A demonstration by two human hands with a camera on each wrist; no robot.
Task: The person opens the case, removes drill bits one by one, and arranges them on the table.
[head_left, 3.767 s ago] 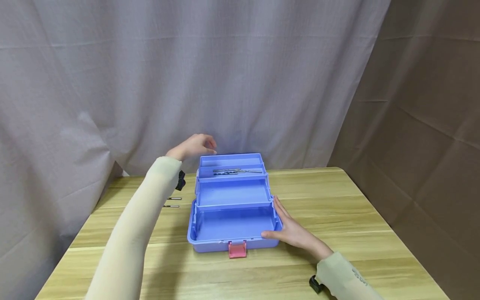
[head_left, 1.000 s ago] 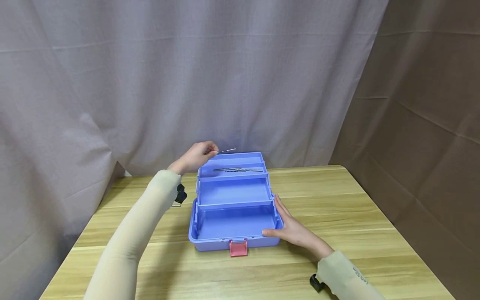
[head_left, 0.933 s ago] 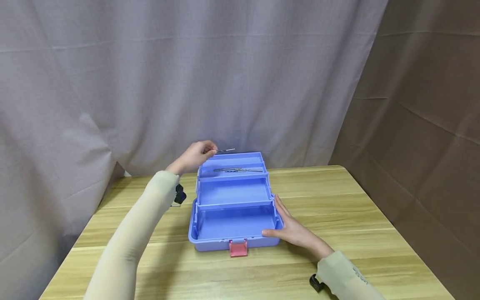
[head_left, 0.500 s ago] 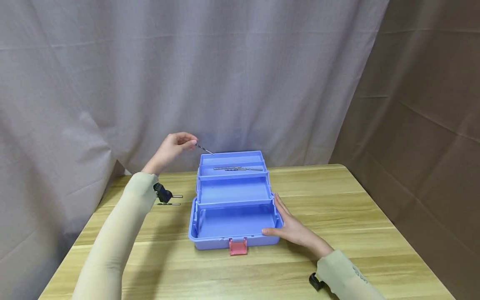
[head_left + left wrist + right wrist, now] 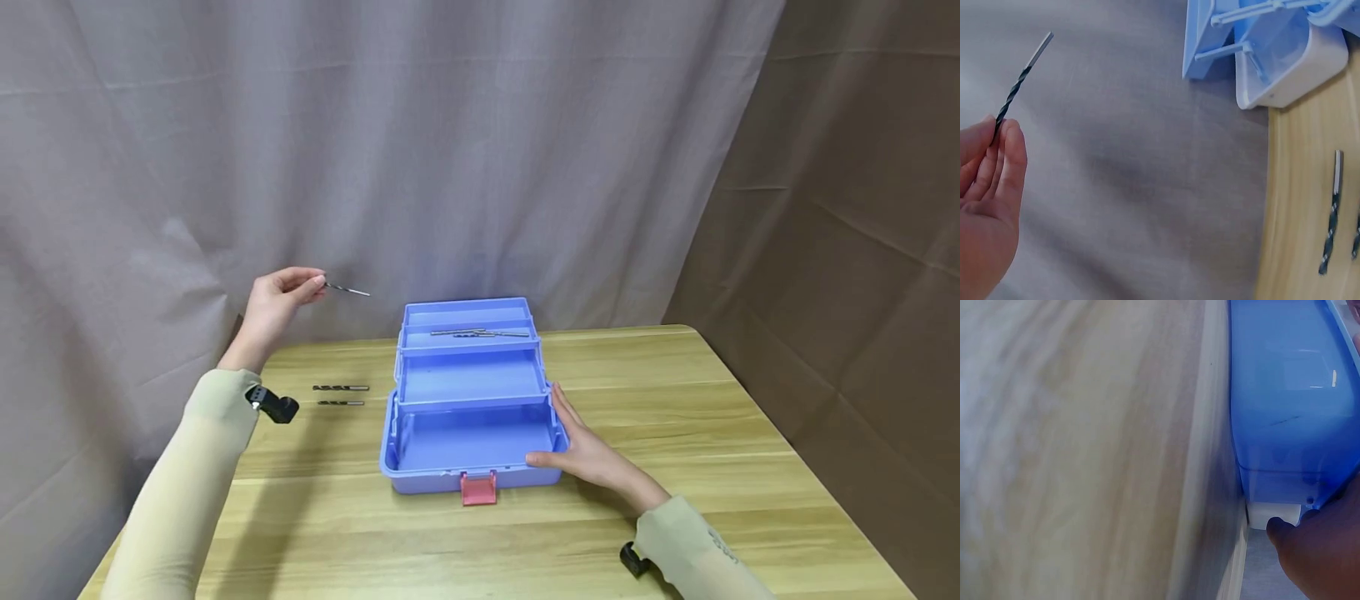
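Observation:
My left hand (image 5: 276,310) pinches a drill bit (image 5: 347,289) between thumb and fingertips, left of the toolbox and above the table. In the left wrist view, the dark fluted end of that drill bit (image 5: 1016,87) is in the fingers and its silver shank points up and away. A blue toolbox (image 5: 420,482) stands unfolded with stepped trays. Several drill bits (image 5: 480,333) lie in an upper tray. My right hand (image 5: 588,454) rests on the toolbox's right front corner, fingers extended along the side and thumb on the front rim.
Two drill bits, a longer one (image 5: 341,387) and a shorter one (image 5: 341,403), lie side by side on the wooden table (image 5: 480,550) left of the toolbox. A pink latch (image 5: 478,490) hangs at its front. Grey curtain (image 5: 480,150) hangs behind the table.
My left hand was above the toolbox's rear tray with the drill bit; it has moved left, carrying it. Both drill bits on the table now show fully. My right hand stays put.

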